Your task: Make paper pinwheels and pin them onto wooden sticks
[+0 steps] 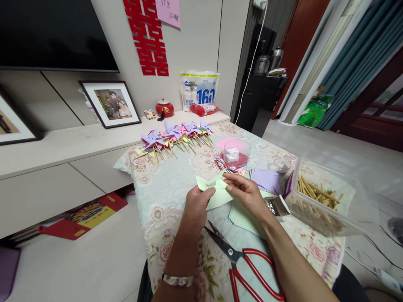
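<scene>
Both my hands hold one pale green paper square [217, 193] above the flowered tablecloth [163, 197]. My left hand [195, 205] pinches its left edge. My right hand [247, 192] pinches a folded-in corner near the middle of the sheet. More pale green sheets [244, 218] lie under my right wrist, with purple sheets [267, 179] just beyond. Red-handled scissors [242, 260] lie open on the cloth near me, between my forearms.
A row of finished purple and pink paper pinwheels on sticks [174, 136] lies at the far end of the table. A clear box of wooden sticks [317, 197] stands at the right. A small round clear tub [234, 153] sits mid-table. A low cabinet [63, 167] runs along the left.
</scene>
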The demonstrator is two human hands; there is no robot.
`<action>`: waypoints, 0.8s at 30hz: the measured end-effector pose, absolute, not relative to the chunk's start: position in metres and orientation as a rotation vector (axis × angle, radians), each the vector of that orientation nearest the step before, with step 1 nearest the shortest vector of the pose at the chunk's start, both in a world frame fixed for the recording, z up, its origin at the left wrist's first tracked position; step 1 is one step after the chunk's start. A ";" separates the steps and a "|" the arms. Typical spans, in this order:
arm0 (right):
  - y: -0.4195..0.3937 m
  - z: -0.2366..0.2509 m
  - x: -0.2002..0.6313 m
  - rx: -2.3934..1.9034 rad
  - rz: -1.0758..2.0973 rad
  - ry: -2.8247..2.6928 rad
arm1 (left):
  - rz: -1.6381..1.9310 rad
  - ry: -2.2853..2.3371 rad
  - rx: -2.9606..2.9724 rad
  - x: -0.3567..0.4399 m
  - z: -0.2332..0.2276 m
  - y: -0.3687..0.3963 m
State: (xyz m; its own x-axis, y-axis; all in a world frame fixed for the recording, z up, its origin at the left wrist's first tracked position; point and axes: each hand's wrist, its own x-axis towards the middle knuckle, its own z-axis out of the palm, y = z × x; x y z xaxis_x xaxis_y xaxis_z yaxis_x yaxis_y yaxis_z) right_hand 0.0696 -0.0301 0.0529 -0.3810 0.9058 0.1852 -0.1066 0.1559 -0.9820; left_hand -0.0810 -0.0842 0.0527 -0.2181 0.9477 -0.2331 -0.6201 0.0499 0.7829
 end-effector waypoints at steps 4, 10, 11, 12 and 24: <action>-0.030 0.058 0.075 -0.738 1.309 -1.663 | 1.518 0.943 0.444 -0.083 0.058 -0.085; -0.028 0.059 0.079 -0.606 1.296 -1.765 | 1.492 0.917 0.388 -0.087 0.058 -0.086; -0.028 0.059 0.079 -0.607 1.295 -1.755 | 1.487 0.912 0.383 -0.087 0.058 -0.086; -0.027 0.059 0.079 -0.613 1.292 -1.738 | 1.481 0.907 0.377 -0.088 0.058 -0.085; -0.028 0.065 0.085 -0.568 1.167 -1.960 | 1.475 0.912 0.392 -0.088 0.056 -0.086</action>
State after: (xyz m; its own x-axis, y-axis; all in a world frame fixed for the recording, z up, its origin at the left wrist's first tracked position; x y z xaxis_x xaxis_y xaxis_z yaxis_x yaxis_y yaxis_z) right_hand 0.0847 -0.0278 0.0646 -0.6041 0.6958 0.3885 -0.0097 0.4810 -0.8767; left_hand -0.0883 -0.0861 0.0557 -0.1468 0.9483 -0.2814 -0.6753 0.1118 0.7290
